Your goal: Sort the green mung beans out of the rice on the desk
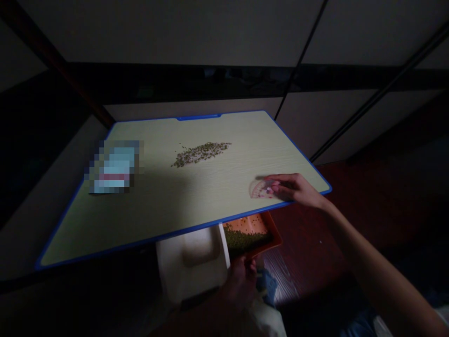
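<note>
My right hand (pixel 293 188) reaches over the near right corner of the pale table (pixel 157 206) and pinches a small clear plastic piece (pixel 260 189) lying on the top. A heap of small green beans (pixel 199 153) lies in the middle of the table, apart from that hand. Below the front edge, my left hand (pixel 242 281) grips the rim of an orange tray (pixel 275 231) that holds several green beans (pixel 245 236). A white container (pixel 192 262) sits right beside the tray on its left.
A blurred blue and white packet (pixel 115 167) lies at the table's left. The table has a blue rim. A dark shelf rail and slanted rods run behind it. Reddish wooden floor shows to the right.
</note>
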Demonstrator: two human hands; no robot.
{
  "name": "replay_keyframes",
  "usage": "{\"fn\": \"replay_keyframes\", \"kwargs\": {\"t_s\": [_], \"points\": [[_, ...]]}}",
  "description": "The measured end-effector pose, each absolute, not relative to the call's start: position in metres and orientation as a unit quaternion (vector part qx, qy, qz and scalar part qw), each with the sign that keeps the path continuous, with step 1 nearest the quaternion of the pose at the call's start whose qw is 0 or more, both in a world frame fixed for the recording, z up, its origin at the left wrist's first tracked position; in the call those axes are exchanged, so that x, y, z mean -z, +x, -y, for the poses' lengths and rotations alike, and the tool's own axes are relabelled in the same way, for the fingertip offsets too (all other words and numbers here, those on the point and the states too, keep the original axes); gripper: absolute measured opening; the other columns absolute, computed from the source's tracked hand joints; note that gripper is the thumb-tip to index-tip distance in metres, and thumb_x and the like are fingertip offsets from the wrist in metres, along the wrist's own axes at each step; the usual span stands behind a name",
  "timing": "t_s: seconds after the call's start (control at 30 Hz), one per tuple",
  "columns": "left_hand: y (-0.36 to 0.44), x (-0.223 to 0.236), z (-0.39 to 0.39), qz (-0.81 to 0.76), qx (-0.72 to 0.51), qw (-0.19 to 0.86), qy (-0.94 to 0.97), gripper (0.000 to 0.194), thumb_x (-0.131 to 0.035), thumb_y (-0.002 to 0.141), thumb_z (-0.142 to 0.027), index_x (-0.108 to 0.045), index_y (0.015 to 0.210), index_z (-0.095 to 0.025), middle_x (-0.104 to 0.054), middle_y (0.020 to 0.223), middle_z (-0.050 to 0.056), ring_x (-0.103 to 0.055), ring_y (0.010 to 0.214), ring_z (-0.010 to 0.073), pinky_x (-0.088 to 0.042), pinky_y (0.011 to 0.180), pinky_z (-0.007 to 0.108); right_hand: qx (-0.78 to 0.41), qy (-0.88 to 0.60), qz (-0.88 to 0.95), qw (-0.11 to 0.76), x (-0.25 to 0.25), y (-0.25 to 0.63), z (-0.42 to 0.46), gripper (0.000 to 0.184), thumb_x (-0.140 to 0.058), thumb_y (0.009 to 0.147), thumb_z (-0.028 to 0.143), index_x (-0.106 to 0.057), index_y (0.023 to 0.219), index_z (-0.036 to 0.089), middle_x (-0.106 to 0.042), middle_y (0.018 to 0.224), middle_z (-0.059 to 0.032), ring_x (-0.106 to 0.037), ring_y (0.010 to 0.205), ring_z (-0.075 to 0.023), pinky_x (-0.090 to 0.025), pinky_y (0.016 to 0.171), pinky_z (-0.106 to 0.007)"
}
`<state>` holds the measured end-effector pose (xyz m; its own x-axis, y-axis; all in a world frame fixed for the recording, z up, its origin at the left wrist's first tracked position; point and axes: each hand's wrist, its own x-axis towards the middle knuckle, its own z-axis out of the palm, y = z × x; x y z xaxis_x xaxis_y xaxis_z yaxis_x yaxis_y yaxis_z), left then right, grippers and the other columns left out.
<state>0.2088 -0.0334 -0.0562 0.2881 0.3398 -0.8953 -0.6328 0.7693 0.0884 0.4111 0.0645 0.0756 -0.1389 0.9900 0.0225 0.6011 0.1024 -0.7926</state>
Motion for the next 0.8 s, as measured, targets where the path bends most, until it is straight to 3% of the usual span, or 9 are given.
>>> {"fn": "replay_keyframes", "kwargs": {"t_s": [0.27,0.4,0.63,0.73,0.8], "points": [[0.209,0.045,0.034,-0.563,-0.330,0.746,-0.131,0.023,-0.045,0.085,-0.008,-0.051,0.063,-0.012,-0.055,0.053,0.001,-0.046,0.039,0.0037,-0.033,0.037,0.009,-0.320,-0.587,0.681,0.299,-0.075,0.409,-0.067,0.041,-0.055,0.078,0.034,-0.065,0.114,0.016,-0.070,0.085,-0.0049,-0.058,0.072,-0.0167,-0.045,0.064,-0.030],[0.205,0.042,0.030,-0.550,-0.285,0.774,-0.130,0.031,-0.042,0.089,-0.017,-0.055,0.061,-0.009,-0.057,0.051,0.003,-0.046,0.036,0.0033,-0.033,0.034,0.008,-0.321,-0.592,0.676,0.300,-0.072,0.409,-0.067,0.041,-0.055,0.079,0.034,-0.064,0.115,0.017,-0.071,0.090,-0.0048,-0.059,0.075,-0.0171,-0.046,0.067,-0.031],[0.186,0.031,0.037,-0.498,-0.167,0.843,-0.115,0.040,-0.051,0.086,-0.035,-0.060,0.061,-0.004,-0.062,0.053,0.010,-0.057,0.042,0.0099,-0.038,0.036,0.013,-0.319,-0.601,0.657,0.325,-0.070,0.407,-0.064,0.041,-0.057,0.079,0.037,-0.065,0.112,0.016,-0.071,0.095,-0.0064,-0.061,0.076,-0.0182,-0.047,0.068,-0.031],[0.169,0.017,0.040,-0.467,-0.084,0.880,0.011,0.032,-0.050,0.087,-0.027,-0.060,0.062,-0.009,-0.062,0.053,0.005,-0.055,0.041,0.0074,-0.030,0.035,0.013,-0.328,-0.610,0.644,0.325,-0.069,0.407,-0.063,0.043,-0.057,0.078,0.039,-0.065,0.113,0.015,-0.071,0.093,-0.0073,-0.059,0.070,-0.0172,-0.046,0.062,-0.029],[0.151,0.003,0.037,-0.377,-0.055,0.906,0.185,0.024,-0.066,0.074,-0.034,-0.063,0.070,-0.011,-0.064,0.056,0.005,-0.052,0.040,0.0085,-0.025,0.036,0.016,-0.327,-0.620,0.633,0.330,-0.067,0.407,-0.062,0.044,-0.058,0.077,0.040,-0.066,0.112,0.014,-0.071,0.088,-0.0077,-0.058,0.067,-0.0168,-0.044,0.057,-0.028]]}}
